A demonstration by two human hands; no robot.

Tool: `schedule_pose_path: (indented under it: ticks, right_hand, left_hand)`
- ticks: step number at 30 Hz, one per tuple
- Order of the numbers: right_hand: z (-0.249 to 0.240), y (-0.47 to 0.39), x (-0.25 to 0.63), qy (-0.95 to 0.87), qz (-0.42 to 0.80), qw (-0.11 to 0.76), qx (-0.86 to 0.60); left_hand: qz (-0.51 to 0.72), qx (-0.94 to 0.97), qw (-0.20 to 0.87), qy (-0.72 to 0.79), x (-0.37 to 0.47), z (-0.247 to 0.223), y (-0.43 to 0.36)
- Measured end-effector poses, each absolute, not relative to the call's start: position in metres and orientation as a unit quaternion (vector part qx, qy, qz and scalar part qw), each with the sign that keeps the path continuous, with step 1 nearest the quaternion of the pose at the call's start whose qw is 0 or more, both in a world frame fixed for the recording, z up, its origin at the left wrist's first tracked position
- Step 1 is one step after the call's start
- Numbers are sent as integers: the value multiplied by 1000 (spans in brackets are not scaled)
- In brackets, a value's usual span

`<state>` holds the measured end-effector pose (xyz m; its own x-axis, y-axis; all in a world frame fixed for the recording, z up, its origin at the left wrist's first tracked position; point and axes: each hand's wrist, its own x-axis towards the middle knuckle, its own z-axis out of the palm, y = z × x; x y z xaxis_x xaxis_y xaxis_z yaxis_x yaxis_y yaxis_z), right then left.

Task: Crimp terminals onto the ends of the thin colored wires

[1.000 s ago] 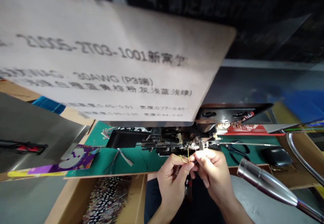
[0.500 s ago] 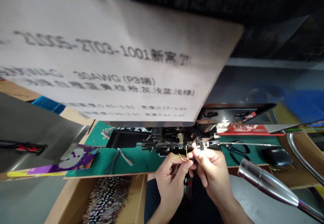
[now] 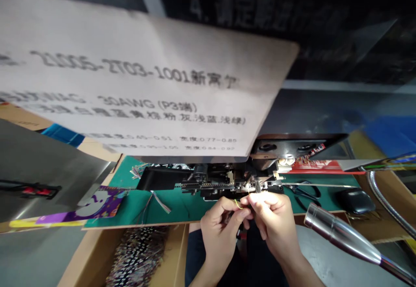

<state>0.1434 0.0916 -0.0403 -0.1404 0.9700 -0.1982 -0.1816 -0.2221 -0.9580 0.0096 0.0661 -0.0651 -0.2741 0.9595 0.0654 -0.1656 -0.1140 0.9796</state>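
Both hands meet just in front of a machine's metal mechanism point(image 3: 227, 185) at the lower centre. My left hand point(image 3: 221, 230) pinches thin wires, and a short yellow wire point(image 3: 238, 204) curves out above its fingertips. Close beside it on the right, my right hand point(image 3: 272, 215) is closed, thumb and index finger together at the mechanism's front edge. A thin wire end rises from its fingertips toward the mechanism. The fingers hide most of the wires between the hands.
A paper sign point(image 3: 146, 75) covers the upper left. On the green mat point(image 3: 195, 209) lie black-handled scissors point(image 3: 307, 191) and loose wires point(image 3: 160, 202). A metal lamp tube point(image 3: 341, 235) stands at the right. Below left, a cardboard box point(image 3: 173, 252) holds bundled wires point(image 3: 138, 252).
The yellow wire near my left fingertips has shifted slightly right, and the wire end at the mechanism now stands by my right fingertips. Both hands keep their grip. The camera view has shifted slightly.
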Motion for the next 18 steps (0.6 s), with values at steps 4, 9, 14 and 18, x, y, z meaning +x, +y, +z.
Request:
schedule_pose_path:
  ticks: [4, 9, 14, 18]
  right_hand:
    - [-43, 92, 140, -395, 631, 474, -470]
    - [-41, 93, 138, -387, 621, 479, -485]
    - [-41, 94, 138, -391, 617, 478, -487]
    - [-42, 93, 139, -396, 623, 477, -478]
  left_hand:
    - [652, 375, 444, 487, 11, -64, 68]
    - [662, 364, 446, 479, 13, -62, 70]
    - [661, 368, 442, 482, 12, -60, 71]
    - [652, 369, 445, 492, 13, -62, 69]
